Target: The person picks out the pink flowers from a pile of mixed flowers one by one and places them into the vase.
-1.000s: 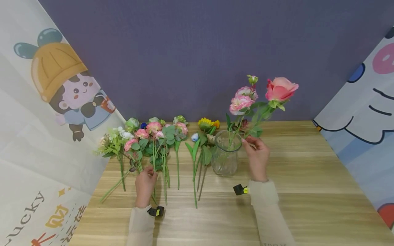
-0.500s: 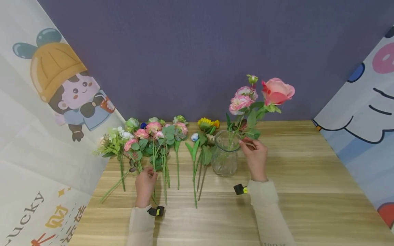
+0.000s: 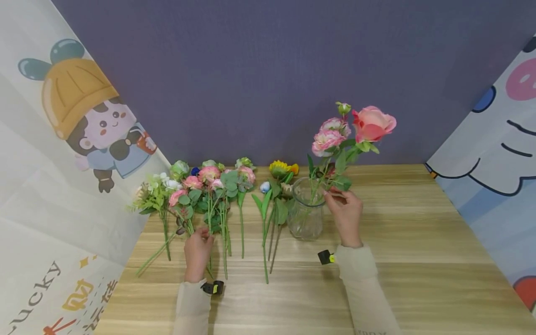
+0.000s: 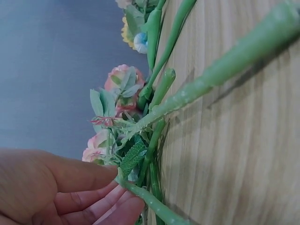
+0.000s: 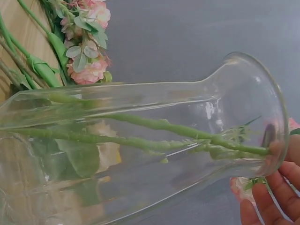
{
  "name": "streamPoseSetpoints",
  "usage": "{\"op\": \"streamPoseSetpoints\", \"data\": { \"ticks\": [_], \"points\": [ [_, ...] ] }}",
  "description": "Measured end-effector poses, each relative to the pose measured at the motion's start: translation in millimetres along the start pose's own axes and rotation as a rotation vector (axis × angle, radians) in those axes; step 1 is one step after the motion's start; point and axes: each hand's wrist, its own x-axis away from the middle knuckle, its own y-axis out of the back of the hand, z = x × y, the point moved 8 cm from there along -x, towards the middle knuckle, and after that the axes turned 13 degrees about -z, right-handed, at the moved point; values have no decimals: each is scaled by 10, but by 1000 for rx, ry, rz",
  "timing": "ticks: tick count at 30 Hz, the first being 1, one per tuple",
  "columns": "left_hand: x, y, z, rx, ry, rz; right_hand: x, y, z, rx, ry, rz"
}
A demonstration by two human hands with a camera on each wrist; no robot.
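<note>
At the lip of the glass vase (image 3: 305,223), the person's right hand (image 3: 345,214) has a narrow grip, thumb and fingers pinching the stem of the coral rose (image 3: 374,124). The rose leans up and to the right, its head well above the rim, with leaves just over the fingers. The vase stands upright on the wooden counter (image 3: 418,260); beside the rose, a pink-and-white spray (image 3: 328,142) with a green bud (image 3: 343,108) at its tip rises from the mouth. In the right wrist view, green stems run down inside the clear glass and converge near the fingertips.

The left hand (image 3: 198,253) is at the near side of the loose flowers, its grip also narrow: thumb and forefinger pinch a thin green stem (image 4: 152,202). Beyond this hand lie pink blooms (image 3: 209,174) with grey-green leaves, white blossoms (image 3: 163,180) to their left and a dark blue bloom (image 3: 195,171) behind. Between that group and the vase lie a pale blue tulip (image 3: 265,187) and, farther back, a yellow sunflower (image 3: 279,169) touching an orange flower (image 3: 295,169). A dark wall (image 3: 268,79) stands behind the counter.
</note>
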Motion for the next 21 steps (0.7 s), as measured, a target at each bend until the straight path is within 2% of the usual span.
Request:
{"op": "streamPoseSetpoints", "data": {
  "ticks": [7, 13, 21],
  "points": [
    [-8, -17, 9, 6, -2, -3, -8, -11, 49, 12, 83, -6],
    [-8, -28, 23, 5, 3, 10, -9, -12, 77, 33, 106, -6],
    [0, -7, 18, -9, -1, 1, 0, -10, 73, -18, 112, 3]
  ]
}}
